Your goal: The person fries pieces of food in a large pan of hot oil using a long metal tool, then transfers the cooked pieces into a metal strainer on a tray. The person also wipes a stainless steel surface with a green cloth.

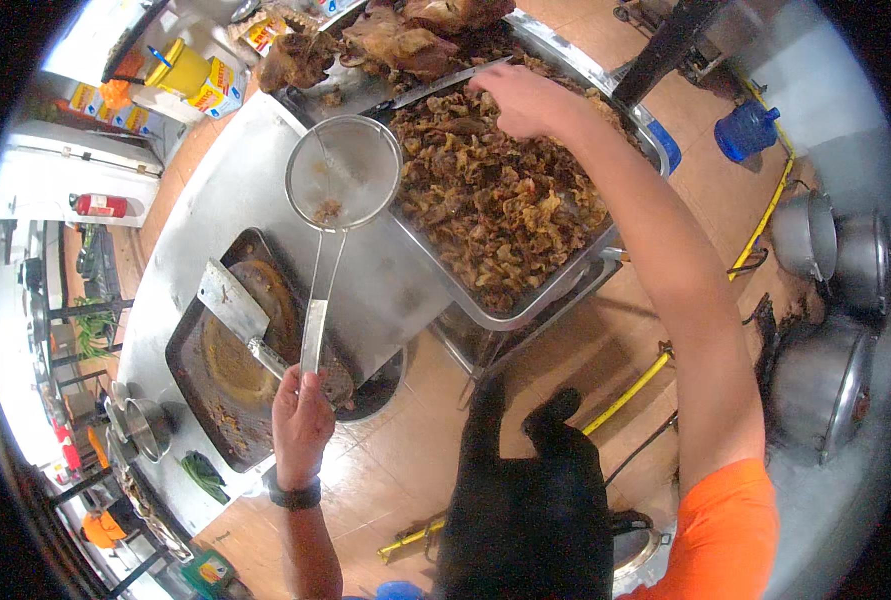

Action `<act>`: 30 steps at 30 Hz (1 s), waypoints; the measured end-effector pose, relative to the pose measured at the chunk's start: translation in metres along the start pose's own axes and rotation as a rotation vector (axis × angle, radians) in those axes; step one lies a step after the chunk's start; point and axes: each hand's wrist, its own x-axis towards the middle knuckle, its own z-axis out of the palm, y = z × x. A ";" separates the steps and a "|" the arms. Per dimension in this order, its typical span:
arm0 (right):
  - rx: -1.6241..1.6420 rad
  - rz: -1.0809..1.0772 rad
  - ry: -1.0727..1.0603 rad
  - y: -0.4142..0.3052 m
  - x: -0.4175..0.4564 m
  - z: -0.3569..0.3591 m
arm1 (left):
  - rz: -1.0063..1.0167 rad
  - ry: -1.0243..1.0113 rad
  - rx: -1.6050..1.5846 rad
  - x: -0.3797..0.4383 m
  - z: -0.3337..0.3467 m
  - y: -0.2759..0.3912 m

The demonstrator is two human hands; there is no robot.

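My left hand (303, 424) grips the long metal handle of a round mesh strainer (348, 169). A small clump of meat scraps (328, 211) sits in the strainer's mesh, near its lower rim. Over the far part of a deep metal tray (505, 322) reaches my right hand (519, 99), slightly blurred. Its fingertips are close to the blade of a long knife (453, 81); contact and anything held cannot be made out. Chopped cooked meat (490, 202) fills much of the tray. Large browned meat pieces (408, 41) lie beyond the knife.
A cleaver (235, 300) rests across a dark greasy baking tray (182, 382) on the steel table (212, 187), left of the strainer. Large metal pots (820, 382) stand at the right. A yellow hose or cable (629, 394) crosses the tiled floor near a blue water jug (745, 131).
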 end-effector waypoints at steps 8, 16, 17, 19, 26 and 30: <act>-0.101 0.001 -0.195 -0.005 0.026 0.021 | -0.054 -0.070 0.095 -0.001 0.005 0.007; -0.082 -0.128 -0.143 0.014 0.027 0.016 | -0.128 -0.205 0.088 0.004 0.013 0.030; -0.054 -0.139 -0.155 0.013 0.028 0.008 | -0.124 -0.209 0.107 0.004 0.013 0.030; -0.113 -0.217 -0.073 0.006 0.034 -0.002 | -0.124 -0.211 0.139 0.005 0.014 0.028; 0.286 -0.339 -0.073 -0.061 0.026 -0.030 | -0.155 -0.200 0.126 0.013 0.021 0.025; 0.427 -0.166 -0.210 -0.055 0.023 -0.048 | -0.137 -0.159 0.126 0.011 0.020 0.028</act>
